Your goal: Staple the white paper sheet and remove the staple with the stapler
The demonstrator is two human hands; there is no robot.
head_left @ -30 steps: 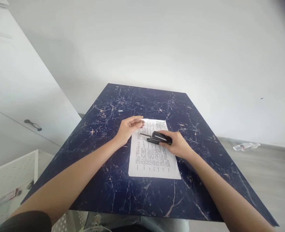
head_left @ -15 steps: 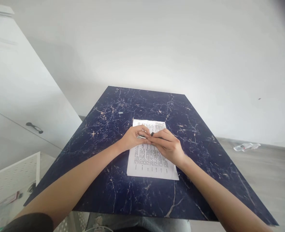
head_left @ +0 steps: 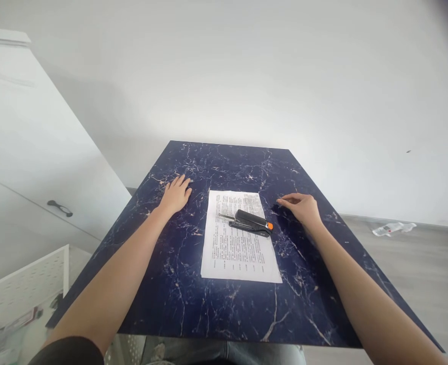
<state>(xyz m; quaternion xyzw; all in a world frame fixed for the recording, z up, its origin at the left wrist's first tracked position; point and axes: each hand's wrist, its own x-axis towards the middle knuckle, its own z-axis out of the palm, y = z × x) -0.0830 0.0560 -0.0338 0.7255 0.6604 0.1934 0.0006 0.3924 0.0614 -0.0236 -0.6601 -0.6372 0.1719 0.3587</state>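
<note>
A black stapler (head_left: 251,222) with an orange end lies on a printed sheet of paper (head_left: 237,248) in the middle of the dark blue marbled table (head_left: 216,309). My left hand (head_left: 176,193) rests flat on the table to the left of the paper, fingers stretched out, holding nothing. My right hand (head_left: 300,207) lies on the table just right of the paper, fingers extended toward the stapler but apart from it, and it holds nothing.
A white cabinet with a dark handle (head_left: 60,208) stands at the left. A white pegboard panel (head_left: 22,294) leans below it. A crumpled plastic bottle (head_left: 394,228) lies on the grey floor at the right, near the white wall.
Both hands were together over the stapler on the paper; they have let go and moved apart, left hand to the left, right hand to the right. The stapler now lies free.
</note>
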